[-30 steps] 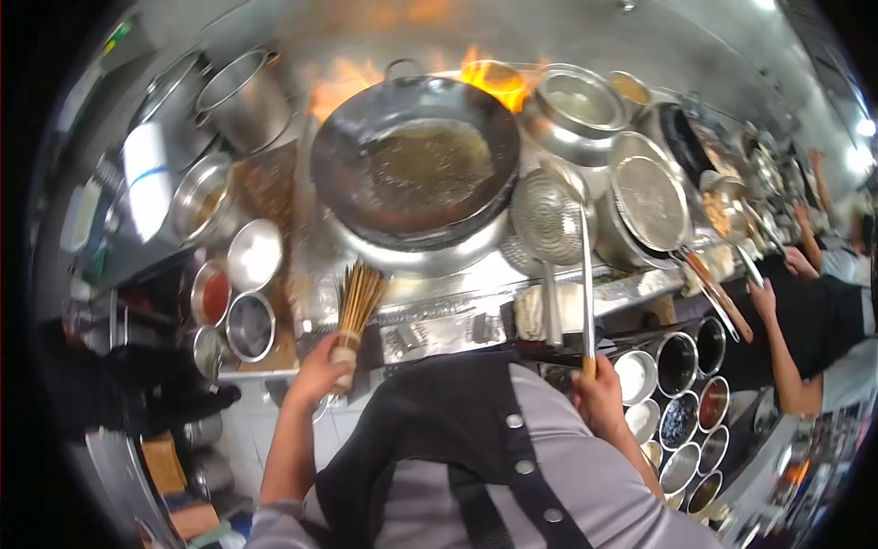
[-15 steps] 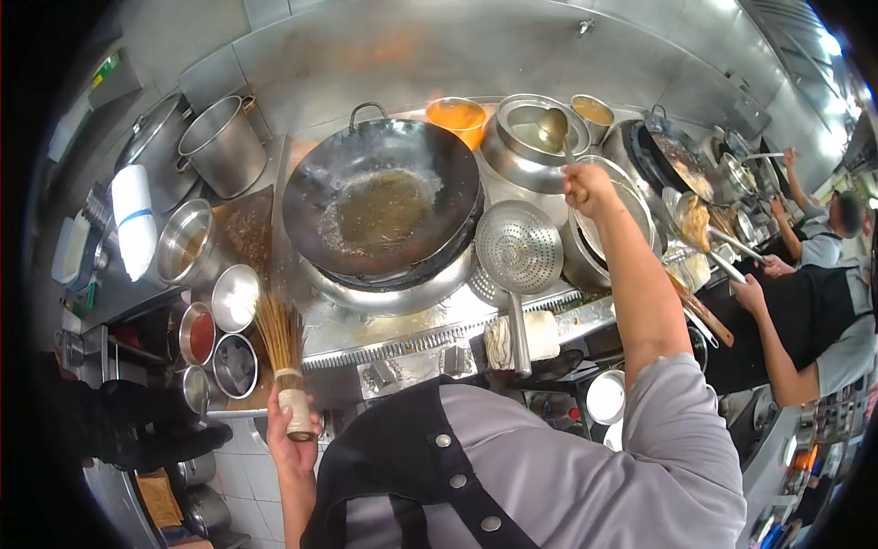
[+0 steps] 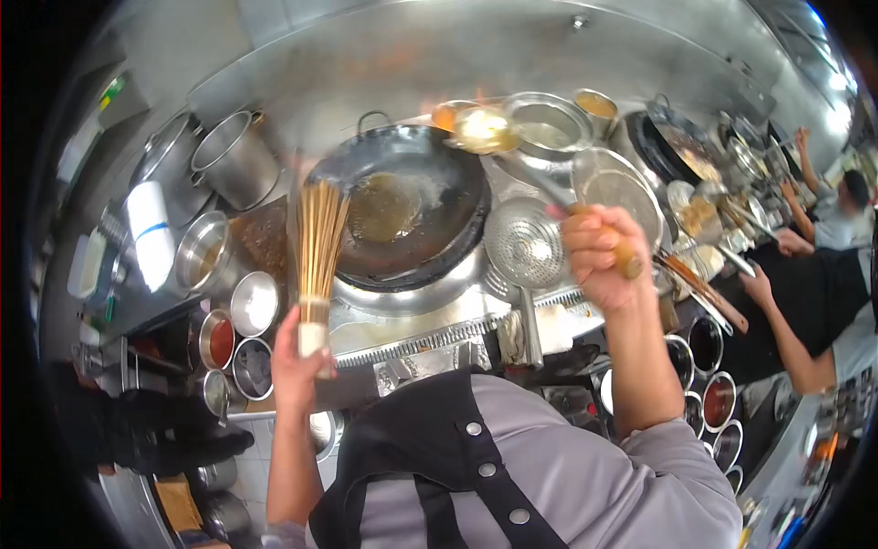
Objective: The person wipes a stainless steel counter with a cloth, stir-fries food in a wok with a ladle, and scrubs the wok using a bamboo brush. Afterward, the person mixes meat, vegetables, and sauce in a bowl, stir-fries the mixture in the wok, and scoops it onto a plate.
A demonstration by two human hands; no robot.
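Note:
My left hand (image 3: 294, 366) is closed around the wrapped base of a bamboo wok brush (image 3: 320, 242), which stands bristles up before the left side of a large black wok (image 3: 439, 169). Some brownish liquid (image 3: 384, 206) lies in the wok's bottom. A ladle (image 3: 487, 131) is gripped by its wooden handle in my right hand (image 3: 605, 256). Its bowl, blurred by motion, hangs near the wok's back right rim, partly covering an orange container (image 3: 444, 115). Below and left of my right hand rests a perforated skimmer (image 3: 524, 242), its handle toward me.
Metal pots (image 3: 236, 165) and bowls line the left side, one holding red sauce (image 3: 220, 342). A metal basin (image 3: 585, 123) and a round mesh strainer (image 3: 626, 197) stand right of the wok. Co-workers work at the far right near another wok (image 3: 672, 128); a dark-sleeved arm (image 3: 183, 430) shows lower left.
The ladle has moved left from above the metal basin toward the wok, and my right hand has come lower and nearer. My left hand has raised the brush, now more upright.

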